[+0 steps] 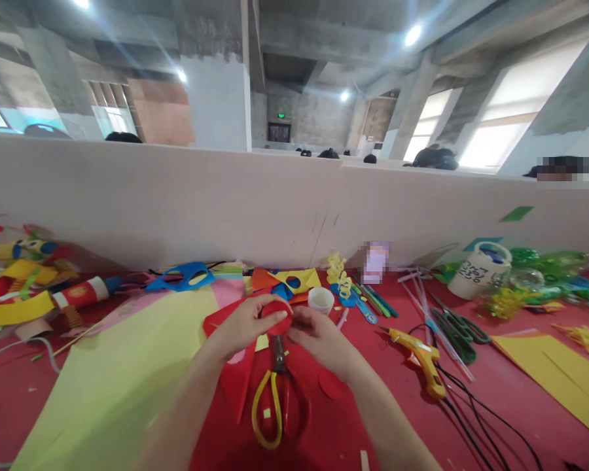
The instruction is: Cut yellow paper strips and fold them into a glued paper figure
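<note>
Above the table, my left hand (248,324) is closed on a round red paper disc (276,318), with the thumb across its face. Curled fingers of my right hand (317,337) meet the disc's right edge; the exact contact is partly hidden. Below both hands lie scissors (278,356) with one yellow and one red handle loop, on red sheet material. A folded red piece (238,386) lies beside the scissors, and another red round piece (331,384) is partly under my right forearm. Behind my hands stands a small white cup (321,299).
A yellow glue gun (419,356) with a black cord lies right, near green-handled scissors (459,330). A white tub (481,269) stands behind. Yellow sheets lie on both sides, the large pale one (122,366) at left. A white partition (226,203) bounds the table's back.
</note>
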`<state>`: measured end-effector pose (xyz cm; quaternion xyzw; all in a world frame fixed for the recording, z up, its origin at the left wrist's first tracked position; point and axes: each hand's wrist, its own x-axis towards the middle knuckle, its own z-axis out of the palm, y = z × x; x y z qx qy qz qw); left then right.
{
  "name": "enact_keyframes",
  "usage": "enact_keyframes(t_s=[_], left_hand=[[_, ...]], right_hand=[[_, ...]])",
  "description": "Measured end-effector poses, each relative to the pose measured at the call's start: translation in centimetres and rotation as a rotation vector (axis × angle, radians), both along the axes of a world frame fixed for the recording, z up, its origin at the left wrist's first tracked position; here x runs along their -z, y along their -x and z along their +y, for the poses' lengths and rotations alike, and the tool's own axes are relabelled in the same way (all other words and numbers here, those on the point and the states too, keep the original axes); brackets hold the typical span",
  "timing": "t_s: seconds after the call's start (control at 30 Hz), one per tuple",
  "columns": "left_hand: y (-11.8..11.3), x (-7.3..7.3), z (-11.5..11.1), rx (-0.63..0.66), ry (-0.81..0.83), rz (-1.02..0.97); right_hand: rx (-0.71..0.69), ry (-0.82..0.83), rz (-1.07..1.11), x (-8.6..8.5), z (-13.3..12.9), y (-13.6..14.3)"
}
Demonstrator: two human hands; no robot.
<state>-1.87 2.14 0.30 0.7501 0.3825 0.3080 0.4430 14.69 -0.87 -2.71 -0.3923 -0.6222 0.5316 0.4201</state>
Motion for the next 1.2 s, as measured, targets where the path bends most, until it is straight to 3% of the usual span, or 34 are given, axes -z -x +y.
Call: enact_keyframes(t_s=[0.1,0.17,0.37,0.47,0.67,0.87,0.93,1.1,1.2], left_hand=[[-1.2,1.1,0.2,-0.073,-0.036,0.018],[-2.0,1.9,0.1,-0.086,-0.056,0.043],[-2.8,5.9,-0.1,0.022,0.059,0.126],[-1.5,7.9,0.9,-0.146,-0.134,0.328],[0.5,10.6,2.5,-0.353,-0.319,0.475],[0.3,12.4,2.8,-0.412,-0.444,0.547],[0.2,12.6,2.8,-0.410,-0.473,0.562],[-0.1,12.6,2.8,-0.411,-0.520,0.573],[-0.2,12.3,2.7,-0.395,-0.526,0.566]], right_hand=[[-0.036,0.142,0.093,0.2,0.3,-0.7],[0.008,0.188,0.042,1.2,0.7,-1.4],[0.224,0.080,-0.275,5.8,0.4,-4.9],[0.320,0.024,-0.413,7.1,-1.5,-6.8],[0.244,-0.126,-0.759,7.8,-4.6,-7.3],[0.191,-0.092,-0.715,8.0,-4.3,-6.8],[0.277,-0.072,-0.657,8.6,-3.7,-7.9],[0.715,-0.106,-0.579,9.9,-2.2,-11.6],[0.839,-0.167,-0.597,10.1,-2.1,-12.5]])
